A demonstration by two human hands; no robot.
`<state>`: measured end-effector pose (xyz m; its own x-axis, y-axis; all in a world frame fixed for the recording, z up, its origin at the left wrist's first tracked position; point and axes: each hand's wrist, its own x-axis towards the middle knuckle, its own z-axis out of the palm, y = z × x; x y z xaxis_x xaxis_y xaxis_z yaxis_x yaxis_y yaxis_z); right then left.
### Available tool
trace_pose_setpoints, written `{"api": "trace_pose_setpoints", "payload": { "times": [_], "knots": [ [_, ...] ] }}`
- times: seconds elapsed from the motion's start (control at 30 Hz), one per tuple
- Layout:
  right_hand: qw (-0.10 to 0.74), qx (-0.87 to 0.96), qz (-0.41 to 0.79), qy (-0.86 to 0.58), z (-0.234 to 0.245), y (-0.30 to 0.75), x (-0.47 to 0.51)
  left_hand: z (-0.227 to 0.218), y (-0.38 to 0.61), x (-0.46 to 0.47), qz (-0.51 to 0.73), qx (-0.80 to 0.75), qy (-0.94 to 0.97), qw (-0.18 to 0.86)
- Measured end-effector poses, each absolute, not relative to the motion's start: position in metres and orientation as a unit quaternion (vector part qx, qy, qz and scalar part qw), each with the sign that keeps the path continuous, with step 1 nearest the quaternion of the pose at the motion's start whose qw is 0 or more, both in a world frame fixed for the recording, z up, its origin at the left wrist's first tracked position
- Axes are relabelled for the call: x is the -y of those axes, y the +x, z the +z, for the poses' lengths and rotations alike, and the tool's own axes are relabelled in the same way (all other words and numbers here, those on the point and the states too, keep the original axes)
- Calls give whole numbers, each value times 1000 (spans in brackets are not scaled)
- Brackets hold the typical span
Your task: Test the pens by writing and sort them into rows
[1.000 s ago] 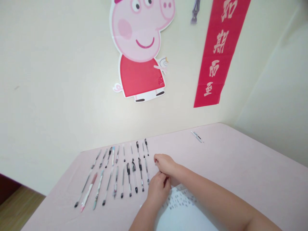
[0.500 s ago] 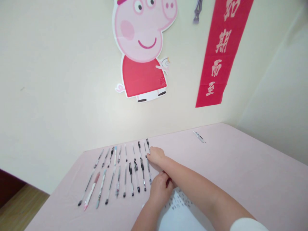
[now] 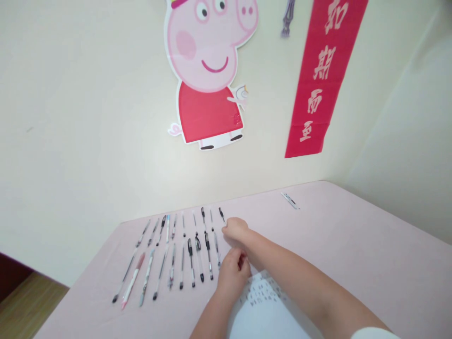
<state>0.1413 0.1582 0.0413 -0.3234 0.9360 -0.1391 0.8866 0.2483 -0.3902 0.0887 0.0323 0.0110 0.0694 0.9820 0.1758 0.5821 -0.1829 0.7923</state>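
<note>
My right hand [image 3: 236, 229] reaches across the pink table [image 3: 353, 254] with its fingers pinched at the near end of a short black pen [image 3: 221, 214]. That pen lies at the right end of the far row of pens [image 3: 183, 221]. A nearer row of pens [image 3: 169, 268] lies side by side to the left of my hands. My left hand [image 3: 232, 274] rests curled just below the right one, next to the rightmost pen of the near row. A small dark red thing shows between its fingers, too hidden to name.
A white sheet with handwriting [image 3: 263, 301] lies under my forearms at the table's near edge. A lone pen [image 3: 290, 200] lies at the far side by the wall. A cartoon pig cutout [image 3: 210, 75] and a red banner [image 3: 323, 80] hang above.
My right hand went left to the far row's end, then drew back slightly right. The short black pen there has shifted right and down with it. My left hand stayed put.
</note>
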Motion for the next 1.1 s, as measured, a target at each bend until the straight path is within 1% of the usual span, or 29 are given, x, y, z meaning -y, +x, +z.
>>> {"api": "trace_pose_setpoints", "payload": {
  "times": [0.13, 0.2, 0.3, 0.43, 0.5, 0.6, 0.73, 0.83, 0.9, 1.03, 1.1],
  "knots": [
    [132, 767, 248, -578, 36, 166, -148, 4, 88, -37, 415, -587, 630, 295],
    [167, 763, 275, -561, 35, 177, -135, 2, 87, -39, 460, -585, 584, 326],
    [204, 763, 320, -524, 34, 190, -107, 2, 87, -42, 545, -552, 481, 408],
    [264, 763, 396, -438, 35, 202, -73, 6, 88, -44, 648, -455, 289, 538],
    [268, 767, 426, -398, 34, 207, -64, 9, 88, -45, 681, -404, 213, 572],
    [236, 782, 448, -365, 30, 212, -57, 13, 86, -47, 712, -355, 169, 581],
    [198, 792, 471, -334, 21, 213, -55, 17, 82, -47, 716, -357, 125, 587],
    [213, 780, 472, -351, 19, 212, -55, 19, 80, -45, 699, -356, 117, 609],
    [249, 754, 482, -370, 20, 212, -56, 20, 79, -43, 678, -348, 142, 632],
    [360, 656, 539, -387, 22, 212, -61, 21, 81, -39, 614, -336, 210, 683],
    [387, 607, 579, -383, 21, 212, -64, 21, 84, -37, 574, -328, 228, 715]
  ]
}}
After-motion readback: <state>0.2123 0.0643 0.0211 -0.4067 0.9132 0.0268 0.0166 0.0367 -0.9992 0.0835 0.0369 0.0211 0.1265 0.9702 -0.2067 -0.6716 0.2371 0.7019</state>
